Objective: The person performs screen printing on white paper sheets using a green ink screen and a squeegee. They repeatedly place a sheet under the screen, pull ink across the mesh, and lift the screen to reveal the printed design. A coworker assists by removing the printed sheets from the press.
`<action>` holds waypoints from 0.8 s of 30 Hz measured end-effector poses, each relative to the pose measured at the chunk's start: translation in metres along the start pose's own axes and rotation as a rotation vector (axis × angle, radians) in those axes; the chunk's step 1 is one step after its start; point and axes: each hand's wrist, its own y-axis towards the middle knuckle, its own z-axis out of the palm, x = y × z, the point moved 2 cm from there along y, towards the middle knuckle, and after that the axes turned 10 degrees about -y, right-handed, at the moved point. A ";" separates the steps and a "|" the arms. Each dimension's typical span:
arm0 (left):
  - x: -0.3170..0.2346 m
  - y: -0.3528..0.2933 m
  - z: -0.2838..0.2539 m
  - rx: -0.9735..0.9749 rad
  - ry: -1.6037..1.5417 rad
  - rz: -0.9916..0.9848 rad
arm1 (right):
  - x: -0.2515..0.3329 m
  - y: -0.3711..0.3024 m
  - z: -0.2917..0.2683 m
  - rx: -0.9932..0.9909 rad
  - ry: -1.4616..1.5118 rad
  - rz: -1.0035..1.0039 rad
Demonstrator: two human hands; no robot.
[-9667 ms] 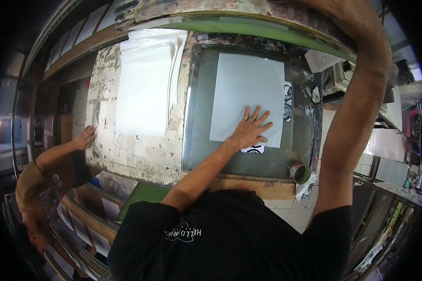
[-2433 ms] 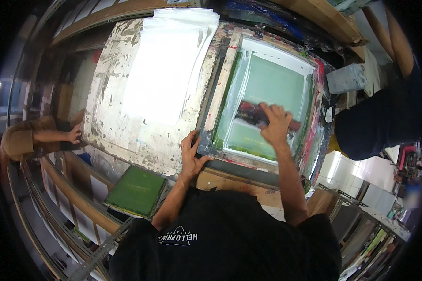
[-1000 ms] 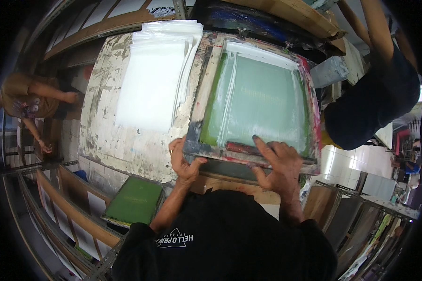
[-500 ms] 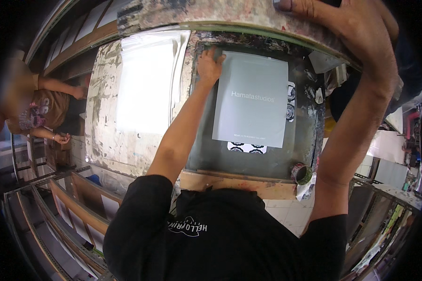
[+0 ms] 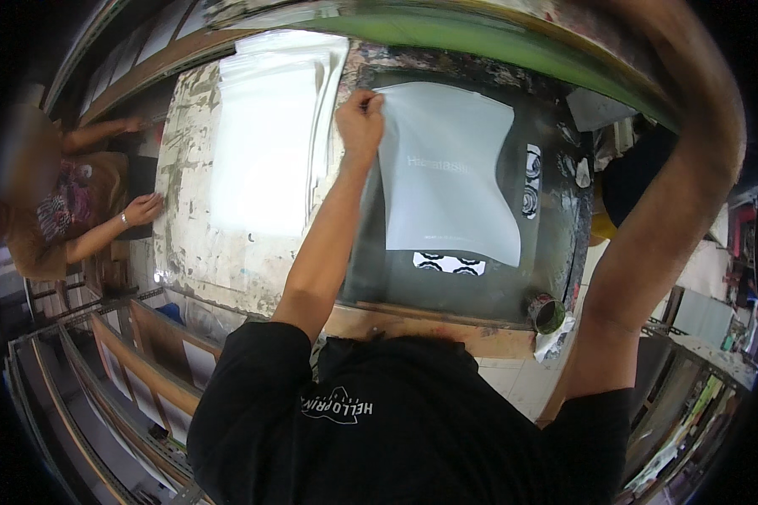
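My left hand (image 5: 362, 126) pinches the upper left corner of a pale grey, frosted plastic bag (image 5: 446, 177) printed with small white lettering. The bag bows and ripples, its lower right part lifted off a dark, flat printing board (image 5: 387, 282). My right hand (image 5: 691, 63) is raised at the upper right, smeared by motion; its fingers lie beyond the picture's edge. Nearest to it is a tilted screen frame (image 5: 514, 38) with a green lower face, along the top. Black-and-white patterned strips (image 5: 532, 181) lie on the board beside and below the bag.
A stack of white bags (image 5: 265, 151) lies on the paint-stained table (image 5: 185, 219) to the left. A roll of tape (image 5: 547, 313) sits at the board's near right corner. Another person (image 5: 67, 202) stands at the far left. Racks with wooden-framed screens (image 5: 143, 362) fill the lower left.
The left hand has closed on the bag's corner and shifted slightly left. The bag, flat before, now bows up. The screen frame has swung higher, with the right hand moving up and outward.
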 end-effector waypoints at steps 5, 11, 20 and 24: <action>0.003 0.003 -0.118 -0.196 0.061 -0.076 | -0.032 -0.004 0.013 0.052 0.064 -0.036; 0.058 -0.018 -0.303 -0.569 0.082 -0.049 | -0.058 -0.003 0.027 0.086 0.141 -0.024; 0.061 -0.055 -0.471 -1.087 0.470 -0.138 | -0.072 -0.004 0.036 0.120 0.179 -0.019; 0.021 -0.037 -0.384 -0.922 0.913 0.155 | -0.077 -0.007 0.022 0.118 0.119 0.019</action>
